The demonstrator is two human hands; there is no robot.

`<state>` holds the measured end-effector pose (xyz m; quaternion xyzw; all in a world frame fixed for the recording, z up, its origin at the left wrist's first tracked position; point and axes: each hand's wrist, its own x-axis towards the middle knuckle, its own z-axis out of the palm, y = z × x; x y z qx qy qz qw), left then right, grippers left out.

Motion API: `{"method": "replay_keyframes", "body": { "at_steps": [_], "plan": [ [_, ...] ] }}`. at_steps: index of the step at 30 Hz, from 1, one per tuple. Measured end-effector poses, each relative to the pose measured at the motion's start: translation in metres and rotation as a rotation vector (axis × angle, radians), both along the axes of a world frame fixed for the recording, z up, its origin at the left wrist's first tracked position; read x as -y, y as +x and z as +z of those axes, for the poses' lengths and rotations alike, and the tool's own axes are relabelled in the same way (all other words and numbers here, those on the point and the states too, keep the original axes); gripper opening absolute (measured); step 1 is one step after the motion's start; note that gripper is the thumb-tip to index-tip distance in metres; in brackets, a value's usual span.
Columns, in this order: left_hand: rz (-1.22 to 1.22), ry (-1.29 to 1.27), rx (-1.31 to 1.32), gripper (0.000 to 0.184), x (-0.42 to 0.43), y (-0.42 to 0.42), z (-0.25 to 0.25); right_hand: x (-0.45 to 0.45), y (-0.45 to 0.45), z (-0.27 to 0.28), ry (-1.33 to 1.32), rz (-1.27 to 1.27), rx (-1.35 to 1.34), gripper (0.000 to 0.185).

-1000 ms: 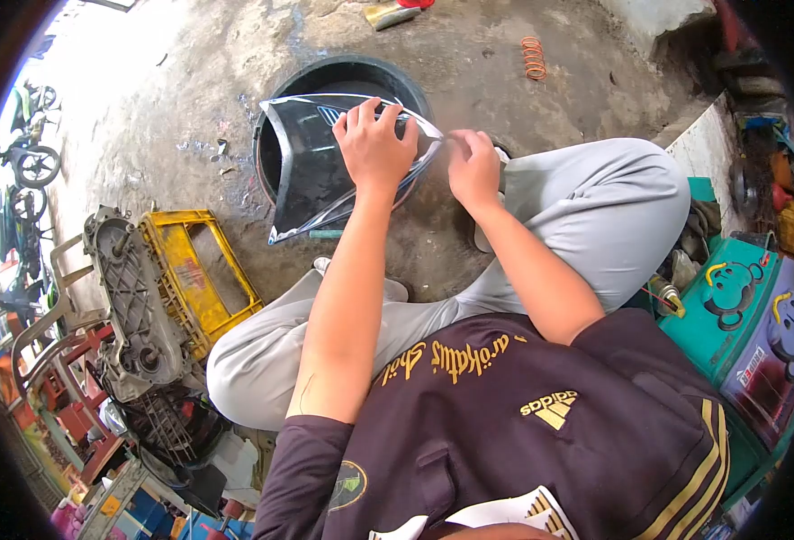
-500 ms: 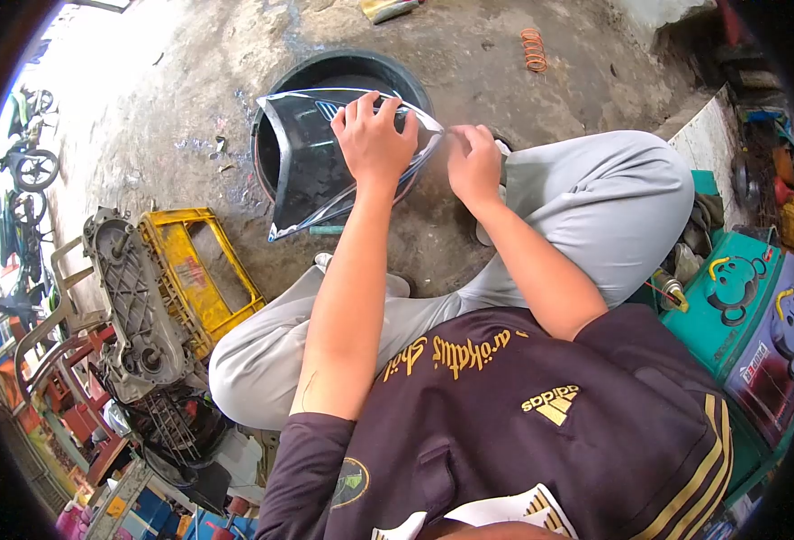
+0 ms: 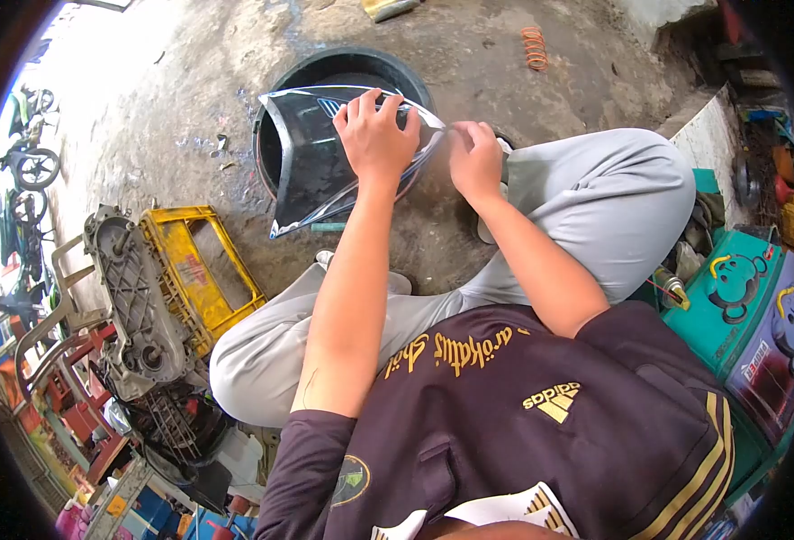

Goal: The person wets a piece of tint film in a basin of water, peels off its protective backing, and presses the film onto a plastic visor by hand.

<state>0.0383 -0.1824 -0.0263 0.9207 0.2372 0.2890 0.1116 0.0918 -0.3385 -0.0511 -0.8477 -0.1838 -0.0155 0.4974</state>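
A black panel (image 3: pixel 311 166) with white and blue edging lies across the opening of a dark round basin (image 3: pixel 275 76) in the upper middle of the frame, left of centre. Its pointed end faces right, and blue stripes mark its upper part. The left hand (image 3: pixel 377 135) rests on the panel's right half, back of the hand upward; its grip is loosely open, the fingers bent and spread over the surface, thumb apart. The right hand (image 3: pixel 474 162) is just right of the panel's pointed end. Its grip is drawn in, fingertips at that point; whether it pinches the tip or something on it, I cannot tell. A short teal piece (image 3: pixel 328 228) shows just below the panel's lower edge.

The person's grey trousers (image 3: pixel 595 211) spread to both sides, knees apart, above a dark shirt (image 3: pixel 487 423) that fills the bottom. On the concrete floor (image 3: pixel 469 76), an orange coil spring (image 3: pixel 535 49) lies at upper right and a gold-coloured cylinder (image 3: pixel 388 9) is cut by the top edge.

At left centre, a grey metal casing (image 3: pixel 131 310) stands beside a yellow frame (image 3: pixel 201 270). Motorcycles (image 3: pixel 30 171) line the left edge. At lower right is a green box (image 3: pixel 730 279), with a can (image 3: pixel 670 286) near its left corner.
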Motion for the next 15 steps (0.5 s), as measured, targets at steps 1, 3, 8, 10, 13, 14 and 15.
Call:
{"method": "replay_keyframes", "body": {
  "at_steps": [1,3,8,10,13,14,15],
  "plan": [
    [-0.001,-0.005,-0.001,0.027,0.0001,0.0000,-0.0001,-0.0002,-0.0010,0.0003,0.002,0.002,0.001,0.009],
    [-0.002,-0.012,0.000,0.027,-0.0001,0.0012,0.0002,0.0023,-0.0037,0.0021,-0.047,0.007,-0.047,0.009],
    [-0.002,-0.018,0.003,0.026,0.0015,-0.0002,0.0015,0.0017,-0.0014,-0.0010,-0.047,0.002,0.035,0.008],
    [0.001,-0.013,0.001,0.027,0.0003,0.0002,0.0017,0.0000,-0.0020,0.0004,-0.076,0.014,0.030,0.008],
    [0.001,-0.015,-0.001,0.027,0.0017,0.0014,0.0015,0.0012,-0.0007,-0.0021,-0.063,0.005,0.035,0.009],
    [0.003,-0.015,-0.002,0.027,0.0015,0.0008,0.0007,0.0009,-0.0005,-0.0001,-0.058,0.009,0.042,0.008],
    [0.003,-0.013,-0.005,0.027,0.0014,-0.0004,0.0003,-0.0002,-0.0014,0.0013,-0.051,0.012,0.048,0.008]
  ]
}}
